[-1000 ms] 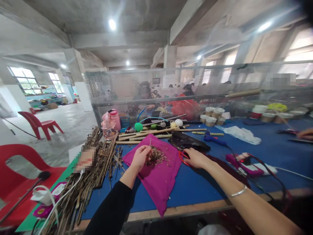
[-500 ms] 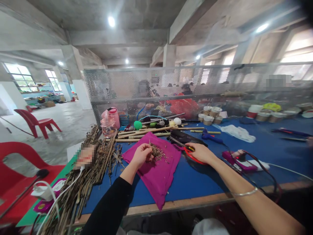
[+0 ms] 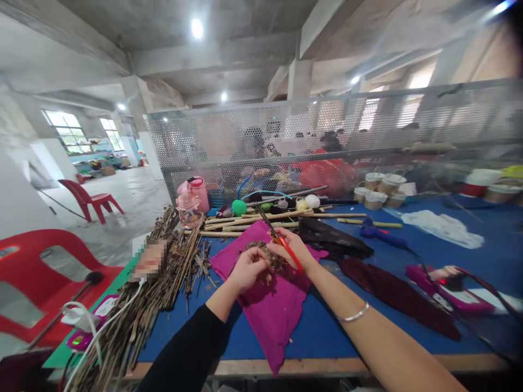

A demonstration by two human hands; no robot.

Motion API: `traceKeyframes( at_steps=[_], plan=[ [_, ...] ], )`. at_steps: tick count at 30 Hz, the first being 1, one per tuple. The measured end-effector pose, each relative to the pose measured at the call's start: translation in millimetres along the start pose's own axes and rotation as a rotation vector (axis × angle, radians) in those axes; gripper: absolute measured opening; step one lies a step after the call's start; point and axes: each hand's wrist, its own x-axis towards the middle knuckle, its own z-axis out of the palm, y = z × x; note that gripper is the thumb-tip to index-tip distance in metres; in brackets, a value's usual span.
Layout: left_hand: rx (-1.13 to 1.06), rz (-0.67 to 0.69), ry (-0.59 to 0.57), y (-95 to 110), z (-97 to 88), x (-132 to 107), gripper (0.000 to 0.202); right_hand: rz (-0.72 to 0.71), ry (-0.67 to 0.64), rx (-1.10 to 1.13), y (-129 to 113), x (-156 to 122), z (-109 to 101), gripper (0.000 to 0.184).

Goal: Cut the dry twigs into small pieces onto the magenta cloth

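Observation:
A magenta cloth (image 3: 272,326) lies on the blue tabletop with a small heap of dry brown plant bits (image 3: 278,260) on it. Over the heap, my right hand (image 3: 295,249) holds scissors (image 3: 281,239) with red handles, blades pointing away and up to the left. My left hand (image 3: 251,269) is beside it at the heap's near left, fingers curled and pinched together. Whatever those fingers hold is hidden. The two hands are close together, and they cover part of the heap.
Dry twigs (image 3: 134,305) pile up on the left. Behind the cloth lie sticks (image 3: 245,224), yarn balls (image 3: 239,207) and a pink container (image 3: 192,198). On the right are a dark maroon cloth (image 3: 400,294), a blue glue gun (image 3: 379,233), a power strip (image 3: 457,299) and cups (image 3: 375,198).
My right hand has brought the scissors leftward from beside the magenta cloth to above the heap, near my left hand. The camera view has shifted, and the maroon cloth now shows.

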Motion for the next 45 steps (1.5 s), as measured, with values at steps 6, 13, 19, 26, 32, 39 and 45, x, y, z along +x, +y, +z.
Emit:
traceKeyframes(
  at_steps=[6,13,19,26,32,39,45],
  plan=[
    [0.012,-0.058,-0.063,-6,4.7,0,0.029,0.074,0.051,0.099,3,-13,4,0.041],
    [0.056,-0.076,-0.087,-8,8.3,-2,0.033,0.077,0.059,0.106,7,-18,8,0.04],
    [0.063,-0.035,-0.024,-5,6.7,-2,0.033,0.072,0.067,0.141,-1,-18,10,0.038],
    [0.008,0.08,0.169,2,1.3,0,0.038,0.019,-0.07,-0.139,0,-23,-4,0.048],
    [0.017,0.1,0.147,1,0.3,-1,0.034,-0.063,-0.145,-0.361,0,-27,-2,0.057],
    [0.13,0.207,0.154,-2,0.9,0,0.028,-0.122,-0.108,-0.405,0,-29,1,0.058],
    [0.175,0.188,0.151,0,2.2,-3,0.023,-0.108,-0.111,-0.412,-6,-30,-1,0.051]
  ],
)
